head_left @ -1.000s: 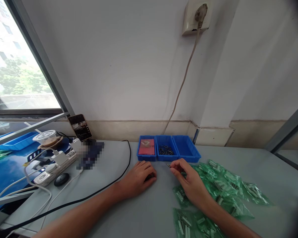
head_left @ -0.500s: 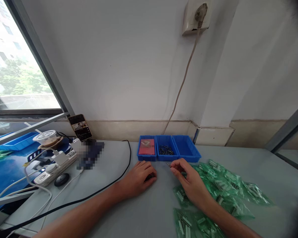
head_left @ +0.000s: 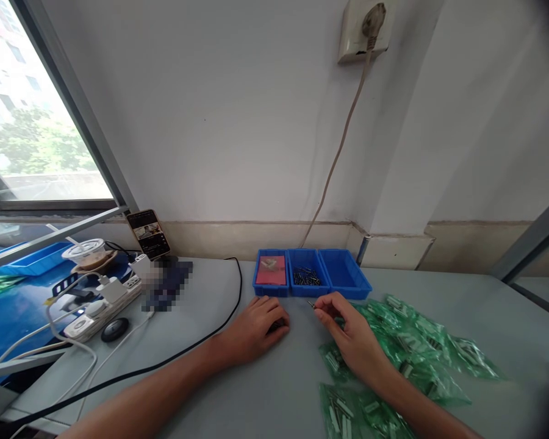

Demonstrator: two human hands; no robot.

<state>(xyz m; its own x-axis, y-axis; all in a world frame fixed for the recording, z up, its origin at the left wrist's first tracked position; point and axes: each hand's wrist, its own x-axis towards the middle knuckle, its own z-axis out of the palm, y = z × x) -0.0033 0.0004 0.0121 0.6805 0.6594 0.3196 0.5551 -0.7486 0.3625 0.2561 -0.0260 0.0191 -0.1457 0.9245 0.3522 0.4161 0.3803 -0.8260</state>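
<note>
1. Our right hand (head_left: 348,332) has its thumb and index finger clamped on a small, slim, silvery metal piece (head_left: 310,303). The piece sticks out toward the left, in front of the middle blue plastic bin (head_left: 309,292); we cannot tell whether it touches the smooth grey tabletop (head_left: 274,396).

2. With so little to hold, we would do best to pinch lightly but squarely, since a skewed grip could let the piece spin or drop.

3. Our left hand (head_left: 261,320) rests on the tabletop, its fingers curled close together above the thumb. A dark patch shows in the hollow, but we cannot tell whether anything is held there.

4. If pieces do lie in that palm, a loose cup should suit better than a squeeze, so that none scatter.

5. The loose dark metal screws (head_left: 306,277) lie in the middle bin, so our knuckles should clear its front wall.

6. The shiny green plastic bags of metal parts (head_left: 421,341) lie beside and beneath our right forearm; we should lift that arm gently, lest the sleeve-thin film drag along.
</note>
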